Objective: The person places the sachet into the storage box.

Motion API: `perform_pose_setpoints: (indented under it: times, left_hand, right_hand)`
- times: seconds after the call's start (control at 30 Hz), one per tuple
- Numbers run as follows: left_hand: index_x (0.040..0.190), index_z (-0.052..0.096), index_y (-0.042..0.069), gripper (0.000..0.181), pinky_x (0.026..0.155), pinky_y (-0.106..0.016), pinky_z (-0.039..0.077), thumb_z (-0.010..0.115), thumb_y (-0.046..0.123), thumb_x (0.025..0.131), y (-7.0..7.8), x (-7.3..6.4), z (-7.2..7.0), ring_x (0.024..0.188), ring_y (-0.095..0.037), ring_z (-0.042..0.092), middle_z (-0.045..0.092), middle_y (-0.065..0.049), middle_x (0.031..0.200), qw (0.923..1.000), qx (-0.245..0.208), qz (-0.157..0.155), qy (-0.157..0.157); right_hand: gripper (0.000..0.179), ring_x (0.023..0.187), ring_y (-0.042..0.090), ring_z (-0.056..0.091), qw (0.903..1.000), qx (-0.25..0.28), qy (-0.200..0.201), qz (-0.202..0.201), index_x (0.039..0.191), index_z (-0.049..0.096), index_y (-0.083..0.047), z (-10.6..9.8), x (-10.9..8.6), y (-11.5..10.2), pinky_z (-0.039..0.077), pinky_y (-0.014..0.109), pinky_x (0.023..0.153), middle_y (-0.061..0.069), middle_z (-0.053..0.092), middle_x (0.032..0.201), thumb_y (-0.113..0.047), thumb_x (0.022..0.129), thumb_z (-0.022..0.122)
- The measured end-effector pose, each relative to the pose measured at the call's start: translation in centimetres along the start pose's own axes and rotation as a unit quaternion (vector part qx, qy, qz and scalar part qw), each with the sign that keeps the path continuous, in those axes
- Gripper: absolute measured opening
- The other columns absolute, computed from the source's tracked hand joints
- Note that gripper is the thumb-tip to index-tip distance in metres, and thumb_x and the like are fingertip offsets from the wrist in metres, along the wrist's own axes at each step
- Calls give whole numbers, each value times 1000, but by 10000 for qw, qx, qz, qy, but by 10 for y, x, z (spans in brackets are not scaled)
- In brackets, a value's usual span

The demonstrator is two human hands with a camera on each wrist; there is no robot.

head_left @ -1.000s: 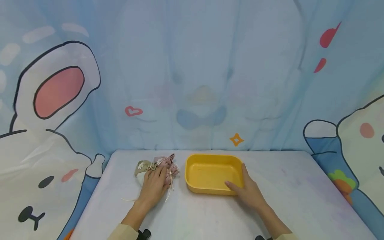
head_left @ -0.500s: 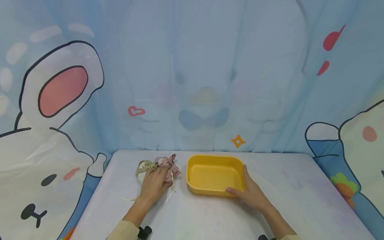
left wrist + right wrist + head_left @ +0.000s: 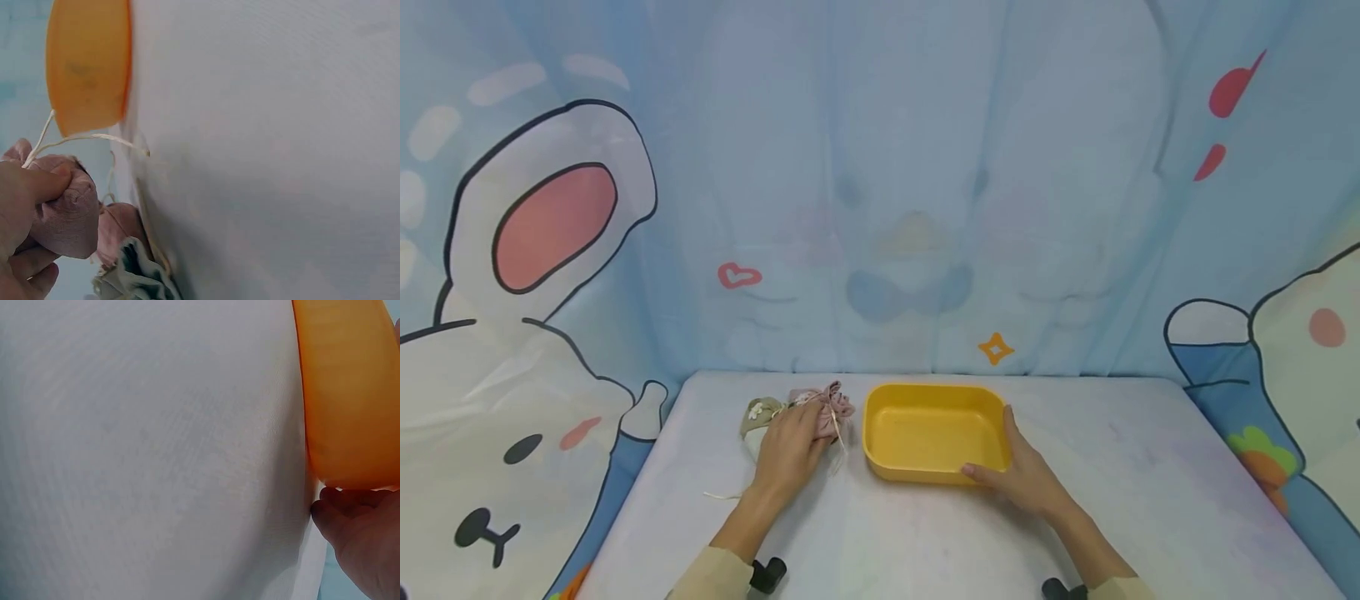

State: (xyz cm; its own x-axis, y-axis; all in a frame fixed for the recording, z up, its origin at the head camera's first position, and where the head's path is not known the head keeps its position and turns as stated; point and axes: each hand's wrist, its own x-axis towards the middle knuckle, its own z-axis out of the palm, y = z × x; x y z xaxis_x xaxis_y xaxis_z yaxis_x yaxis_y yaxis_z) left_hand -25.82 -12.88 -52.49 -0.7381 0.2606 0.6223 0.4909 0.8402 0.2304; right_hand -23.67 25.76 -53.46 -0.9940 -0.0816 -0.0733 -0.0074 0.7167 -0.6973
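Note:
My left hand [image 3: 788, 446] pinches a pink drawstring pouch [image 3: 70, 228] between thumb and fingers, its cream cords hanging loose. In the left wrist view the pouch is raised above another pink pouch [image 3: 122, 225] that lies on the table. Beside these is a green and white pouch [image 3: 761, 412] with a small white flower, partly covered by my left hand. To the right stands a shallow yellow box [image 3: 936, 429], with nothing inside. My right hand [image 3: 1028, 479] holds its near right corner, thumb at the front rim and fingers along the right wall.
A white cloth covers the table [image 3: 910, 542]. Behind it hangs a blue curtain [image 3: 895, 183] printed with cartoon animals. A loose cream cord [image 3: 722, 497] trails left of my left wrist.
My left hand has picked up the pink pouch and shifted it slightly up and to the right. My right hand stays at the yellow box's corner.

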Motion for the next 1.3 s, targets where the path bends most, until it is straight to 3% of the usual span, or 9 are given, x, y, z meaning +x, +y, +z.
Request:
perform_pose_setpoints:
  times: [0.2, 0.3, 0.47, 0.7, 0.97, 1.17, 1.3]
  left_hand:
    - [137, 62, 6, 54, 93, -53, 58, 83, 23, 90, 16, 11, -7, 120, -34, 67, 69, -15, 132, 9988, -329, -343, -154]
    - [137, 61, 6, 52, 99, -51, 56, 80, 24, 92, 27, 20, -8, 122, -34, 66, 68, -15, 133, 9976, -507, -371, -288]
    - [136, 61, 6, 49, 109, -51, 50, 79, 25, 94, 49, 39, -6, 126, -33, 65, 69, -12, 133, 9965, -666, -145, -487]
    - [139, 60, 11, 49, 99, -44, 58, 76, 31, 97, 84, 52, 17, 122, -26, 67, 67, -7, 136, 9915, -874, 55, -958]
    - [138, 60, 13, 46, 102, -38, 56, 74, 33, 98, 120, 66, 45, 121, -21, 67, 68, -5, 133, 9817, -884, 315, -1656]
    - [144, 56, 16, 50, 108, -37, 52, 70, 36, 101, 135, 72, 58, 127, -19, 63, 65, -2, 141, 9715, -1024, -19, -2139]
    - [145, 56, 17, 51, 109, -37, 52, 72, 34, 99, 137, 74, 63, 126, -19, 64, 65, -1, 141, 9661, -1177, -241, -2283]
  right_hand:
    - [136, 155, 50, 24, 10000, 23, 31, 32, 164, -16, -7, 1, 0, 0, 24, 67, 122, 27, 7, 172, -67, 84, 76]
    - [136, 155, 49, 25, 10000, 55, 56, 44, 165, -16, -9, 1, 1, -1, 25, 67, 121, 26, 8, 172, -67, 84, 76]
    - [136, 155, 48, 25, 10000, 33, 28, 82, 165, -17, -11, 2, 3, -2, 26, 66, 122, 25, 7, 173, -68, 84, 76]
    - [137, 156, 49, 23, 9995, 135, -46, 267, 164, -18, -11, 4, 4, -3, 25, 65, 122, 26, 7, 173, -67, 83, 77]
    - [135, 154, 50, 27, 9995, 239, 2, 198, 165, -17, -11, 3, 1, -2, 30, 66, 120, 27, 10, 172, -67, 84, 76]
    - [133, 155, 50, 23, 9993, 330, -30, 174, 164, -19, -15, 2, 1, -2, 27, 66, 121, 27, 8, 172, -64, 86, 76]
    - [133, 156, 51, 21, 9993, 356, -38, 143, 164, -19, -16, 3, 1, -1, 26, 66, 121, 25, 7, 173, -64, 86, 77]
